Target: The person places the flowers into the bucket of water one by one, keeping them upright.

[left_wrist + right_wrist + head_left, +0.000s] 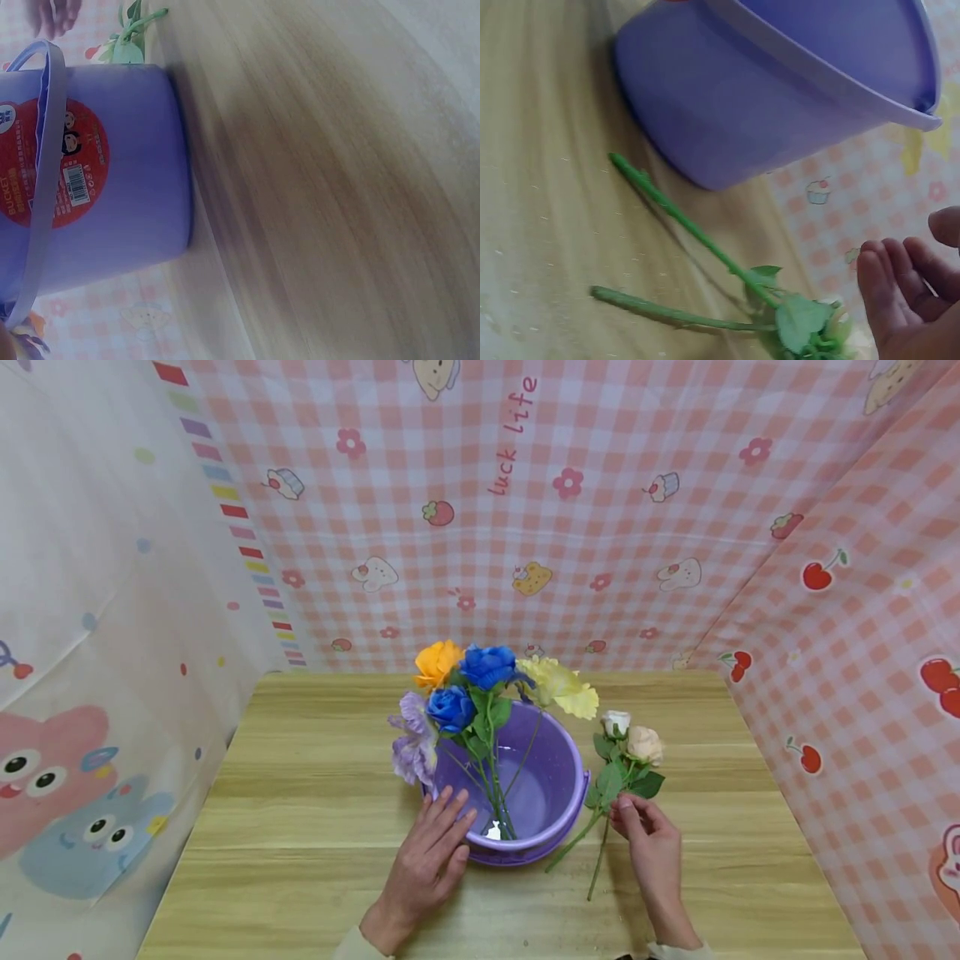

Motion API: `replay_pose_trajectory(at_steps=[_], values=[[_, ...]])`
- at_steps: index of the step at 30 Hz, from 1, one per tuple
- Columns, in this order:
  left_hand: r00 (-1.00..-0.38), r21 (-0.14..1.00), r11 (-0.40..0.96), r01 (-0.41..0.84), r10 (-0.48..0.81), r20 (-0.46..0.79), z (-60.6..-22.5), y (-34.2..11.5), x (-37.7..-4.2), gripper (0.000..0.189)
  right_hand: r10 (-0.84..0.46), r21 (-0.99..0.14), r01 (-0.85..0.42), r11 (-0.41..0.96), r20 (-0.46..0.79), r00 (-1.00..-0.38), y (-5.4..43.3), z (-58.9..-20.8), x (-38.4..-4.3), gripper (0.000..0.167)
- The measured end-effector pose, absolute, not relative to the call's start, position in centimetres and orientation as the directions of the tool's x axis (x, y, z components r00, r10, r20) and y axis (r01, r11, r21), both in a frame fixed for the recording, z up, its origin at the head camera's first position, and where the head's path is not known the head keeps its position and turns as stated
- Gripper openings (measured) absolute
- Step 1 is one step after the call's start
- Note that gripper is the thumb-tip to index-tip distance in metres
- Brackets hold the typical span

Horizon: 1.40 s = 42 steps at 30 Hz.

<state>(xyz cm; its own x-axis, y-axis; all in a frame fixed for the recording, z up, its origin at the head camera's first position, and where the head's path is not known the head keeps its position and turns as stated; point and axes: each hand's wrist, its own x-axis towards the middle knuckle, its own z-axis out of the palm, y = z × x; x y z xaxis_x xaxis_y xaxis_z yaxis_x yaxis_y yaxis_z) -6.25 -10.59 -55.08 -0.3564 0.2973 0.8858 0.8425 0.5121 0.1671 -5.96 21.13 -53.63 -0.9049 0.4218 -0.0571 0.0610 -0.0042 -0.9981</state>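
Observation:
A purple bucket (579,777) holds several artificial flowers: an orange one (438,665), two blue roses (450,708), a lilac one (412,745) and a pale yellow one (562,685). Against the bucket's front left rim rests my left hand (427,860), fingers extended. A white rose (617,723) and a peach rose (645,745) lie on the table to the bucket's right. My right hand (648,843) is beside their leaves and stems. In the right wrist view its fingers (907,289) are loosely bent with nothing between them, apart from the green stems (690,225).
The bucket stands on a wood-grain table (315,827). Its handle (52,150) hangs down in front of a red label (90,165). A pink checked cloth (465,460) with printed pictures hangs behind, and printed cloths flank both sides.

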Motion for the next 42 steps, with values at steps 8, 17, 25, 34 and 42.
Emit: replay_pose_trajectory(at_steps=[8,17,25,34,42], values=[[-0.342,0.162,0.504,0.848,0.290,0.894,-55.2,-10.5,-6.3,0.041,0.365,-0.974,0.225,-0.015,-0.214,-0.906,20.8,-55.3,-6.3,0.035],[-0.326,0.148,0.504,0.851,0.287,0.901,-55.1,-10.4,-6.4,0.041,0.343,-0.942,0.336,0.004,-0.314,-0.885,20.7,-56.3,-6.9,0.033],[-0.333,0.153,0.505,0.849,0.288,0.898,-55.1,-10.4,-6.4,0.041,0.322,-0.913,0.397,0.094,-0.349,-0.880,20.5,-57.1,-6.7,0.030],[-0.346,0.164,0.507,0.846,0.289,0.893,-55.1,-10.5,-6.3,0.041,0.288,-0.876,0.408,0.256,-0.334,-0.898,20.5,-57.4,-6.6,0.025],[-0.354,0.172,0.508,0.844,0.286,0.890,-55.1,-10.5,-6.3,0.041,0.280,-0.761,0.368,0.535,-0.251,-0.927,20.7,-57.9,-7.1,0.024]])
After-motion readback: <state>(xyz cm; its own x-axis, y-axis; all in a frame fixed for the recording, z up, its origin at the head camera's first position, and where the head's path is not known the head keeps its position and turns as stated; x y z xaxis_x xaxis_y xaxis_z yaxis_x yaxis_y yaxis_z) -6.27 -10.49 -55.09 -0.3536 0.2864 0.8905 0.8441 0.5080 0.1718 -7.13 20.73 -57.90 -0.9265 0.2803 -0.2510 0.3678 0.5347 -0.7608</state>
